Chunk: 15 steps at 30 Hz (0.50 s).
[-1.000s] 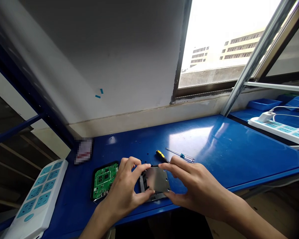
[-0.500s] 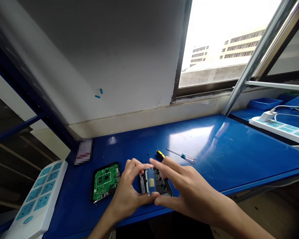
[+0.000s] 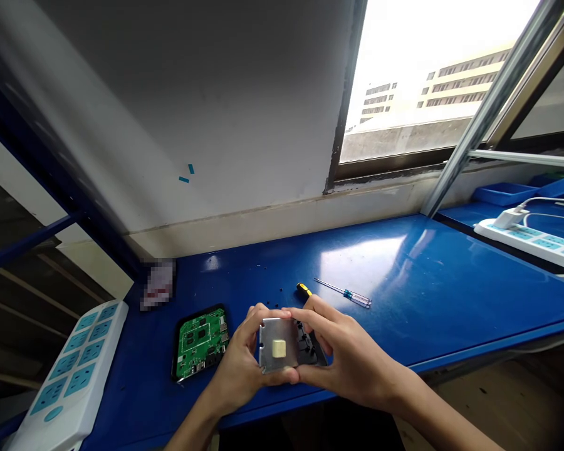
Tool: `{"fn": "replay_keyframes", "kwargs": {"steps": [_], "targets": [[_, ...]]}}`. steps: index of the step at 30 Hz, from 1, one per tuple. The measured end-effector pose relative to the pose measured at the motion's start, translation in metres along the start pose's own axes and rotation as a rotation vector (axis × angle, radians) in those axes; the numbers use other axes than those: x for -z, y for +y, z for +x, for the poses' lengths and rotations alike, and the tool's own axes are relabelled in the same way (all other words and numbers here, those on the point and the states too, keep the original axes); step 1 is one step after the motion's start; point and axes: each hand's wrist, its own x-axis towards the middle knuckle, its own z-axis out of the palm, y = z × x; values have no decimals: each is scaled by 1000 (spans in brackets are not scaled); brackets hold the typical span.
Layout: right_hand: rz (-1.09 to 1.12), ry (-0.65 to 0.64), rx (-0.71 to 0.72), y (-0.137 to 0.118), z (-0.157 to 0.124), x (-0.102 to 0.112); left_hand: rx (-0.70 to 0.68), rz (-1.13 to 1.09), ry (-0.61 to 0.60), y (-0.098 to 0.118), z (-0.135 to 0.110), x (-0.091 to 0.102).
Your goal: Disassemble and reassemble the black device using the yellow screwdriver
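Closest to my head cam: left hand (image 3: 239, 360) and right hand (image 3: 350, 344), both on a metal plate (image 3: 290, 343) just above the near edge of the blue table (image 3: 244, 275). Left has the left side, thumb along the bottom edge, fingers over the top. Right pinches the right-hand end, fingertips top, thumb bottom. Each grip is spread only as wide as the plate; nothing else in either. I read the edge hold as deliberate: it leaves the pale square pad (image 3: 279, 349) on the upturned face untouched.

Under and right of the plate: black plastic shell (image 3: 317, 357), partly hidden, posts showing. Can't tell if the plate touches it.

Left of the left hand, green circuit board (image 3: 201, 338) lies face up in a dark casing, apart, probably parked clear of the hands. White power strip (image 3: 87, 369) is further left.

Just beyond: yellow-black screwdriver (image 3: 304, 290), partly behind the right hand, and clear-handled screwdriver (image 3: 355, 297), likely left within reach. Small dark bits (image 3: 281, 289) near them, maybe screws; too small to confirm.

Far right: second power strip (image 3: 536, 244) with a plug in, blue bins (image 3: 504, 193) behind.
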Motion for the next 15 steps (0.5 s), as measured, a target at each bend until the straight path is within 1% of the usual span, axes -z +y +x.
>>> {"fn": "replay_keyframes", "kwargs": {"steps": [6, 9, 12, 15], "targets": [[43, 50, -1, 7, -2, -1, 13, -21, -38, 1, 1, 2], [46, 69, 19, 12, -6, 1, 3, 6, -15, -2, 1, 4], [33, 74, 35, 18, -11, 4, -43, 58, 22, -3, 0, 10], [21, 48, 34, 23, -15, 8, -111, 183, -10, 1, -1, 16]]}}
